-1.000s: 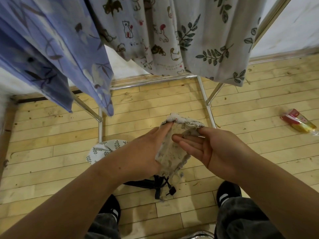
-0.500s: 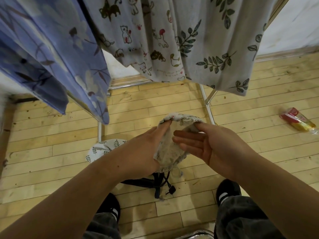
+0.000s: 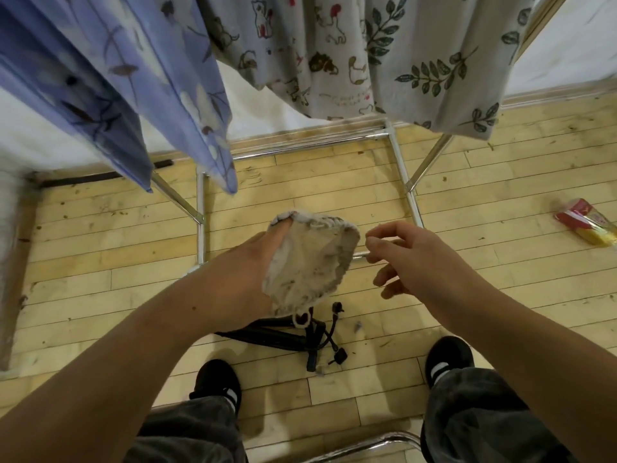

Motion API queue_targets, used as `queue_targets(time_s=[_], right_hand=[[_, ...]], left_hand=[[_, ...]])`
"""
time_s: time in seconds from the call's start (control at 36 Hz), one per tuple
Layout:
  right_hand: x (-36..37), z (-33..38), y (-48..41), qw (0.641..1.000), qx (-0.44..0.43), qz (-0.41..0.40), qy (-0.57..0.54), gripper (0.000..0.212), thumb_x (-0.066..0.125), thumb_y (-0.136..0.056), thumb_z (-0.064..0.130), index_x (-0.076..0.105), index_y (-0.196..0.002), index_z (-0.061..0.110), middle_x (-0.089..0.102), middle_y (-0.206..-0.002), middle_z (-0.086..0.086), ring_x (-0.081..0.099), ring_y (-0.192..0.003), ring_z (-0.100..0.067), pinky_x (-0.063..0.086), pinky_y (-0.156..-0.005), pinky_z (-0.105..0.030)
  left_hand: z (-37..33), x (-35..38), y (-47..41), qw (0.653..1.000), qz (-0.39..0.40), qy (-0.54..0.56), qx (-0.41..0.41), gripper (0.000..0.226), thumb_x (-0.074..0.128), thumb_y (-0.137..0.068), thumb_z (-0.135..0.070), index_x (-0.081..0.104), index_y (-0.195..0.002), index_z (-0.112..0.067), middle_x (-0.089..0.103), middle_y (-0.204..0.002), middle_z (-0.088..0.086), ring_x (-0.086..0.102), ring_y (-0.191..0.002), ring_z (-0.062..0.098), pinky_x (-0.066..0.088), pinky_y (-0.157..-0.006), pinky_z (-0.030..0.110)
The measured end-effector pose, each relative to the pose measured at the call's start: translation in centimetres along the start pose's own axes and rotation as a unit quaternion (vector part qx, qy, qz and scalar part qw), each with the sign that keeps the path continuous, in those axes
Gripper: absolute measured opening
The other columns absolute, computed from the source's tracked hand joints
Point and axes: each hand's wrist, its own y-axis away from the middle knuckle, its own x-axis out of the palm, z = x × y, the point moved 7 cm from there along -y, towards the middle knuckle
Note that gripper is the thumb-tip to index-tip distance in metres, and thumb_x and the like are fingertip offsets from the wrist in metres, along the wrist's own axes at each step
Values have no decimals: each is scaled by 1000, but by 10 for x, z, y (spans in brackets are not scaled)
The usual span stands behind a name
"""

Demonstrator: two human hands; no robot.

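A small cream fabric pouch (image 3: 314, 262) with a speckled print and a gathered top edge hangs in front of me above the floor. My left hand (image 3: 243, 279) holds it from the left, with a fingertip at its top corner and the other fingers hidden behind the cloth. A short cord loop dangles from the pouch's lower end. My right hand (image 3: 410, 262) hovers just right of the pouch, apart from it. Its fingers are loosely curled, with thumb and forefinger close together, and I see nothing in them.
A chrome drying rack (image 3: 399, 162) stands ahead. A blue sheet (image 3: 110, 78), a cat-print cloth (image 3: 300, 55) and a leaf-print cloth (image 3: 444, 61) hang from it. A black strap bundle (image 3: 300, 339) lies between my shoes. A red-yellow packet (image 3: 586, 225) is on the floor at the right.
My right hand has let go of the pouch and pulled away to the right. The pouch now hangs from my left hand alone. The view shifted slightly.
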Motion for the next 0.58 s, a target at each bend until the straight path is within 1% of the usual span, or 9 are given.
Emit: queue_targets(time_s=[0.06,0.14,0.17,0.25,0.28,0.33,0.36,0.47,0.58], right_hand=[[5,-4,-2,1000,0,5,15,11,63,-102,26,67,-111,22,73,-98,-4,69,-70,-17,62,-70,-39],[12,-10,-4,999,-1,20,45,10,62,-102,27,67,-109,23,73,-98,-3,70,-72,-18,63,-70,-38],[15,-12,-5,998,0,26,55,9,61,-102,27,67,-109,23,73,-98,-2,70,-73,-18,62,-69,-36],[24,-21,-7,995,1,37,97,9,60,-103,28,66,-108,24,73,-98,-1,71,-72,-15,62,-66,-31],[27,-25,-7,993,1,41,113,9,60,-103,29,66,-108,25,73,-98,0,71,-72,-14,61,-64,-28],[35,-35,-6,989,5,55,139,9,60,-103,30,65,-107,25,73,-98,1,71,-72,-13,58,-61,-24],[39,-40,-5,987,10,62,149,8,59,-103,29,65,-107,25,73,-97,1,70,-72,-14,57,-61,-24],[58,-62,-7,976,23,84,198,7,59,-104,27,65,-105,24,73,-96,1,69,-70,-14,57,-58,-23],[76,-90,-13,953,29,111,280,7,58,-103,34,63,-105,29,72,-102,4,72,-81,-14,52,-59,-18]], left_hand=[[10,-1,5,1000,-4,6,-10,110,68,-94,-13,-16,-160,-36,33,-110,-6,41,-56,3,40,-48,7],[30,-1,13,1000,-13,13,-20,110,68,-92,-14,-16,-160,-37,40,-135,-6,52,-67,4,43,-50,12],[36,0,16,1000,-15,14,-23,112,68,-91,-12,-16,-160,-39,40,-137,-7,55,-70,7,43,-50,13],[53,1,23,999,-25,17,-35,114,70,-90,-13,-17,-160,-40,49,-114,-10,60,-70,13,47,-53,20],[59,2,25,999,-27,17,-42,115,71,-89,-14,-16,-160,-40,54,-109,-8,63,-71,16,52,-57,26],[69,3,29,998,-31,12,-51,116,74,-89,-16,-15,-160,-41,61,-106,1,68,-77,24,58,-66,39],[73,3,32,998,-32,10,-53,116,74,-89,-16,-15,-160,-39,62,-107,1,68,-79,24,58,-68,40],[81,-1,42,998,-30,20,-48,113,70,-91,-14,-16,-160,-35,43,-91,-18,57,-68,8,47,-51,16],[88,0,48,998,-29,40,-43,111,71,-91,-19,-15,-160,-35,39,-98,-17,48,-65,-2,42,-54,6]])
